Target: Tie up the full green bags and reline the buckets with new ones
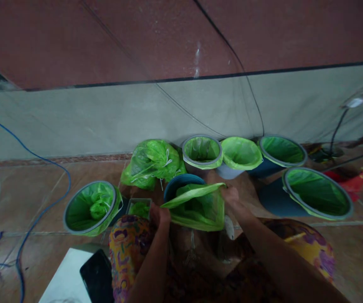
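cord (pixel 42 158): left, on the floor
left bin (pixel 115 201): left, lined
left hand (pixel 160 215): lower centre, box (pixel 140 199) just beside it; fingers pinching the bag (pixel 206 214)
bag: centre, stretched between both hands, likely to keep its mouth open; hides most of the blue bin (pixel 173 185)
right hand (pixel 231 196): right of centre, fingers pinching its other edge
right bin (pixel 276 201): right, lined

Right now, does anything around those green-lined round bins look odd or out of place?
Mildly, yes. A crumpled wad of green plastic lies inside the grey-rimmed round bin at far left, bunched rather than smooth. A thin blue cable trails loosely over the brown tiled floor.
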Demonstrator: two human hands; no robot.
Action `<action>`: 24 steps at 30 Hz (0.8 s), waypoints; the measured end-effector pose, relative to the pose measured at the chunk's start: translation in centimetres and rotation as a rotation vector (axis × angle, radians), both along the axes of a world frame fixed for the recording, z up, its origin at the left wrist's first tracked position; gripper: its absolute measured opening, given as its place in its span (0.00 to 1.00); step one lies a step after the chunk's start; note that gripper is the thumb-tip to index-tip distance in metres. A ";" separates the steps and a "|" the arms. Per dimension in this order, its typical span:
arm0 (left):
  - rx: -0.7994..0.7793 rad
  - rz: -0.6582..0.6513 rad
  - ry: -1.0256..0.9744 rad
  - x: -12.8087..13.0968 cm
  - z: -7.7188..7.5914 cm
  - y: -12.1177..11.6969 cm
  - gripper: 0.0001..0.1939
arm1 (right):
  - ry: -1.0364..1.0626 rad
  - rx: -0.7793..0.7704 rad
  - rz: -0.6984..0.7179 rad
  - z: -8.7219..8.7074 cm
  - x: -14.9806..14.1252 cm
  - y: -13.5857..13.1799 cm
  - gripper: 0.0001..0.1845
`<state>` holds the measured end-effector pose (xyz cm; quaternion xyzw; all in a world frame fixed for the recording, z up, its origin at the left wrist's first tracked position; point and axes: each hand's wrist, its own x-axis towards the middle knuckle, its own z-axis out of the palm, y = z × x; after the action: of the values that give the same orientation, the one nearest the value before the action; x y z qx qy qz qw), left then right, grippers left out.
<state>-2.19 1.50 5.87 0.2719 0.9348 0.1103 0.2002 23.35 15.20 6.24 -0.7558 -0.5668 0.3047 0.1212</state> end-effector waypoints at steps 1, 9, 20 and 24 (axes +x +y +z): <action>0.038 -0.036 0.039 0.5 0.6 0.3 0.28 | -0.048 -0.004 0.038 0.1 -0.2 -0.4 0.22; 0.057 -0.718 0.042 3.3 2.1 5.1 0.23 | -0.286 0.209 0.649 3.0 -4.5 -0.9 0.32; 0.184 -0.334 -0.228 -3.7 0.1 11.2 0.11 | 0.108 0.065 0.539 0.5 -7.2 5.4 0.13; 0.138 -0.265 -0.227 -5.4 -1.5 13.5 0.11 | -0.058 0.054 0.482 -1.3 -10.1 7.5 0.16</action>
<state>-7.59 14.95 4.36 0.3916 0.8525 0.1768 0.2978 13.25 22.71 4.90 -0.6036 -0.7420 0.2875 0.0488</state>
